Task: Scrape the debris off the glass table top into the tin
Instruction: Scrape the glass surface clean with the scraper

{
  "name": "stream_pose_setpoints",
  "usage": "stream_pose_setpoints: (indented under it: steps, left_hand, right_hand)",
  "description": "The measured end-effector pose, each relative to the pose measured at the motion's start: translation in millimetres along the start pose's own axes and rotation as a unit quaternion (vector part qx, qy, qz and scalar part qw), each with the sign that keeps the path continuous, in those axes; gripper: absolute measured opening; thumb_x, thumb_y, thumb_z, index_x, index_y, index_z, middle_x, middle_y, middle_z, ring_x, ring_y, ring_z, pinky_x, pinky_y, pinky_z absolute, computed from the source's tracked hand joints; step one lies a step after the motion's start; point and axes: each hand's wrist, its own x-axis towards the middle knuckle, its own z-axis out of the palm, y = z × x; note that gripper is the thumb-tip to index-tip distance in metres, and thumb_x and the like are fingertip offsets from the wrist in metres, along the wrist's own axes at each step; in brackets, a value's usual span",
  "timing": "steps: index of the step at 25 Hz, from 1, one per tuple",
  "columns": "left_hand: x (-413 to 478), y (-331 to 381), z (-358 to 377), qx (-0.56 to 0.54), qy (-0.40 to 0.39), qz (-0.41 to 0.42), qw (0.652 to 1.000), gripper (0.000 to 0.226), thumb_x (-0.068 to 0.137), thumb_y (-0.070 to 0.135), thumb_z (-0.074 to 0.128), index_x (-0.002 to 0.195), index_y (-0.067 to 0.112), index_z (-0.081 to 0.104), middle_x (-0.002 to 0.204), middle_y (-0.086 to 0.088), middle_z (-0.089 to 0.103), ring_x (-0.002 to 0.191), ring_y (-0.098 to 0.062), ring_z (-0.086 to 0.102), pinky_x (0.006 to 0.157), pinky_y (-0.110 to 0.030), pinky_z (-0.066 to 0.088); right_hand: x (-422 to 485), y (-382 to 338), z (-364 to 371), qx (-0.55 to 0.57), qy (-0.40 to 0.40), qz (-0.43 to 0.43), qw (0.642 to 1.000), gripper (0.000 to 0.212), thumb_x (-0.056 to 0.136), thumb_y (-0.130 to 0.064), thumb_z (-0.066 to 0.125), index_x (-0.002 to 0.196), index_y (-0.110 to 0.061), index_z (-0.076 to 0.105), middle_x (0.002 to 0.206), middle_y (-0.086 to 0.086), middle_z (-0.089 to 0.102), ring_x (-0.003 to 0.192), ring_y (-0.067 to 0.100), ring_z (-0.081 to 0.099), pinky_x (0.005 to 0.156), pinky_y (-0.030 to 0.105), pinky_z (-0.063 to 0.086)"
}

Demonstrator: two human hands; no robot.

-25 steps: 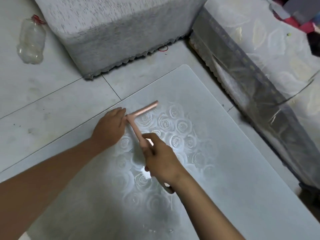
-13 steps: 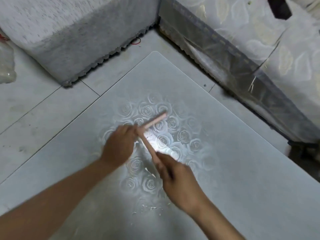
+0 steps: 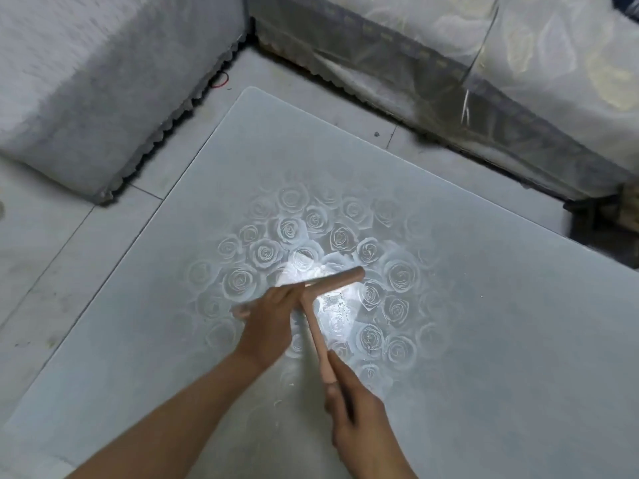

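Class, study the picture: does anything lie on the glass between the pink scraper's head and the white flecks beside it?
Nothing visible does. The scraper has its head just beyond the flecks, only bare glass table top between. The left hand rests on the head; the right hand grips the handle. No tin is in view.

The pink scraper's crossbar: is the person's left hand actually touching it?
Touching. The head view shows the left hand lying over the left part of the scraper's crossbar, covering it with no gap between them.
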Motion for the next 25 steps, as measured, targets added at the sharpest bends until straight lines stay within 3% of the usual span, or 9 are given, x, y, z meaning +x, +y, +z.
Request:
stream_pose_setpoints:
  steps: [2, 5, 8, 10, 12, 16, 20, 22, 25]
  left_hand:
    - [0, 10, -10, 0.004, -0.026, 0.022, 0.999, 0.052, 0.075, -0.022, 0.053, 0.124, -0.005, 0.058, 0.119, -0.022, 0.063, 0.111, -0.039, 0.059, 0.097, -0.041, 0.045]
    - [57, 2, -45, 0.041, 0.024, 0.042, 0.998, 0.046, 0.088, -0.011, 0.051, 0.131, 0.003, 0.055, 0.127, -0.021, 0.057, 0.119, -0.037, 0.051, 0.102, -0.041, 0.038]
    - [127, -17, -56, 0.110, 0.049, 0.028, 0.992, 0.046, 0.094, 0.001, 0.046, 0.138, 0.013, 0.050, 0.135, -0.016, 0.050, 0.127, -0.034, 0.042, 0.108, -0.036, 0.030]
    - [134, -20, -40, 0.103, 0.056, -0.006, 0.993, 0.041, 0.097, 0.004, 0.043, 0.137, 0.008, 0.049, 0.133, -0.016, 0.053, 0.124, -0.034, 0.044, 0.106, -0.035, 0.031]
    - [112, -12, -12, 0.080, 0.065, -0.015, 0.995, 0.034, 0.096, 0.003, 0.045, 0.127, 0.005, 0.057, 0.124, -0.017, 0.059, 0.116, -0.035, 0.051, 0.099, -0.035, 0.034]
    - [30, 15, 33, 0.053, 0.033, 0.029, 0.998, 0.032, 0.088, -0.002, 0.057, 0.114, 0.012, 0.069, 0.113, -0.007, 0.068, 0.102, -0.028, 0.061, 0.088, -0.031, 0.044]
    - [-9, 47, 29, 0.041, -0.076, 0.021, 0.996, 0.029, 0.094, 0.010, 0.053, 0.119, 0.017, 0.066, 0.117, -0.001, 0.067, 0.105, -0.024, 0.062, 0.087, -0.028, 0.046]
    - [16, 57, 7, 0.025, -0.039, 0.062, 0.997, 0.027, 0.096, 0.022, 0.048, 0.115, 0.025, 0.067, 0.112, 0.005, 0.069, 0.100, -0.016, 0.061, 0.082, -0.024, 0.043]
    - [83, 61, -11, 0.068, -0.009, 0.086, 0.994, 0.033, 0.095, 0.026, 0.042, 0.119, 0.024, 0.065, 0.119, 0.003, 0.067, 0.108, -0.019, 0.059, 0.087, -0.029, 0.043]
  right_hand:
    - [-6, -10, -18, -0.005, 0.005, -0.018, 1.000, 0.040, 0.098, -0.025, 0.046, 0.138, -0.032, 0.046, 0.102, -0.016, 0.057, 0.084, 0.000, 0.051, 0.091, 0.018, 0.045]
    - [26, -46, -45, 0.010, 0.027, -0.102, 0.994, 0.035, 0.101, -0.030, 0.042, 0.135, -0.030, 0.051, 0.091, -0.020, 0.056, 0.081, -0.001, 0.051, 0.082, 0.014, 0.046]
    - [84, -72, -46, 0.070, 0.039, -0.065, 0.995, 0.035, 0.101, -0.032, 0.038, 0.135, -0.028, 0.049, 0.089, -0.008, 0.057, 0.077, 0.015, 0.053, 0.078, 0.036, 0.051]
    - [97, -68, -37, 0.098, 0.037, -0.042, 0.994, 0.036, 0.101, -0.028, 0.036, 0.136, -0.026, 0.047, 0.095, -0.002, 0.058, 0.078, 0.020, 0.054, 0.079, 0.040, 0.052]
    - [75, -39, -32, 0.089, 0.036, -0.044, 0.994, 0.036, 0.103, -0.030, 0.035, 0.137, -0.027, 0.046, 0.094, -0.007, 0.057, 0.076, 0.013, 0.053, 0.078, 0.037, 0.052]
    - [-7, 28, -24, 0.110, 0.032, 0.022, 0.993, 0.042, 0.101, -0.030, 0.039, 0.142, -0.039, 0.037, 0.104, -0.019, 0.052, 0.065, -0.012, 0.047, 0.067, 0.004, 0.036]
    - [-52, 28, -44, 0.105, 0.043, 0.042, 0.993, 0.039, 0.098, -0.023, 0.046, 0.136, -0.034, 0.048, 0.088, -0.026, 0.055, 0.064, -0.019, 0.048, 0.070, 0.000, 0.035]
    - [-40, 12, -65, 0.095, 0.052, -0.018, 0.994, 0.037, 0.099, -0.024, 0.044, 0.135, -0.031, 0.049, 0.076, -0.035, 0.056, 0.071, -0.022, 0.050, 0.071, 0.000, 0.035]
    - [13, -2, -87, 0.125, 0.065, -0.028, 0.990, 0.036, 0.101, -0.026, 0.037, 0.135, -0.026, 0.049, 0.079, -0.016, 0.057, 0.058, -0.003, 0.050, 0.059, 0.011, 0.039]
